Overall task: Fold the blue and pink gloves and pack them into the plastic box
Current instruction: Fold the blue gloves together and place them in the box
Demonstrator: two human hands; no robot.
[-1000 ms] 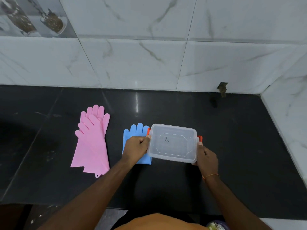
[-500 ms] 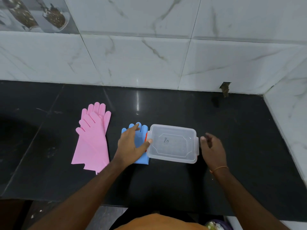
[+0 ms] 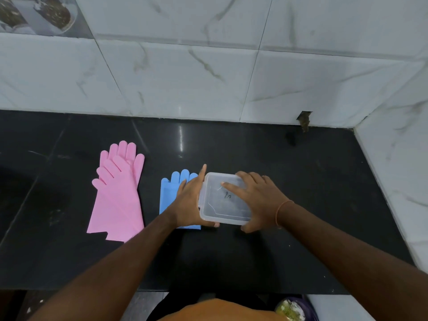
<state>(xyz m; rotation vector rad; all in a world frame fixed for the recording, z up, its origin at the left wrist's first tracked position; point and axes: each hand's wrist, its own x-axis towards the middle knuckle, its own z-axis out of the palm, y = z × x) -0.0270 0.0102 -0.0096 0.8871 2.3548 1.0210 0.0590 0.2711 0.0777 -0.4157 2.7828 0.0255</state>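
Holding the plastic box [image 3: 223, 200] from both sides, the person leans over the black counter [image 3: 312, 193]. The left hand [image 3: 188, 203] grips the box's left edge, thumb under the near side, one finger pointing up. The right hand [image 3: 259, 199] lies flat on the lid with straight fingers. A small dark scribble on the lid cannot be read. The blue gloves [image 3: 170, 195] lie just left of the box, partly under the left hand. The pink gloves [image 3: 118, 195] lie further left.
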